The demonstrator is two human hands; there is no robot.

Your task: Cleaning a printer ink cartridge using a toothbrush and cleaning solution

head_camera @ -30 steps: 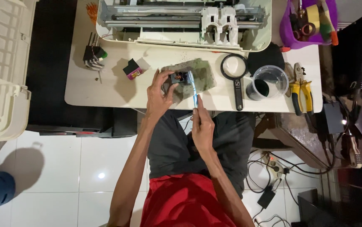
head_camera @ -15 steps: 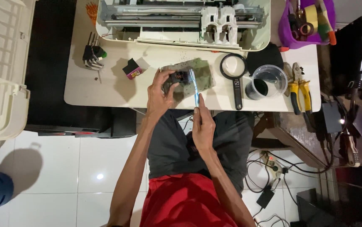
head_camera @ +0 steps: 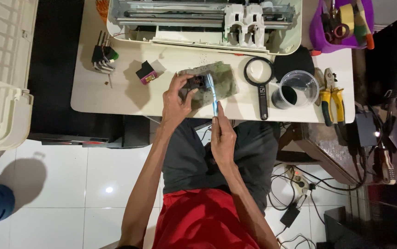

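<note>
Left hand [head_camera: 176, 99] grasps a cartridge [head_camera: 197, 82] over the rag [head_camera: 221, 79] while right hand [head_camera: 222, 136], grasping a toothbrush [head_camera: 212, 92], scrubs it.

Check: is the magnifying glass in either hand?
No. The magnifying glass lies on the table; the left hand holds a small dark cartridge and the right hand a blue toothbrush.

I see an opened printer [head_camera: 203, 23], a magnifying glass [head_camera: 259, 76], a clear cup [head_camera: 298, 89], yellow-handled pliers [head_camera: 332, 97], hex keys [head_camera: 102, 57] and a spare cartridge [head_camera: 146, 73] on the surface [head_camera: 115, 99].
</note>
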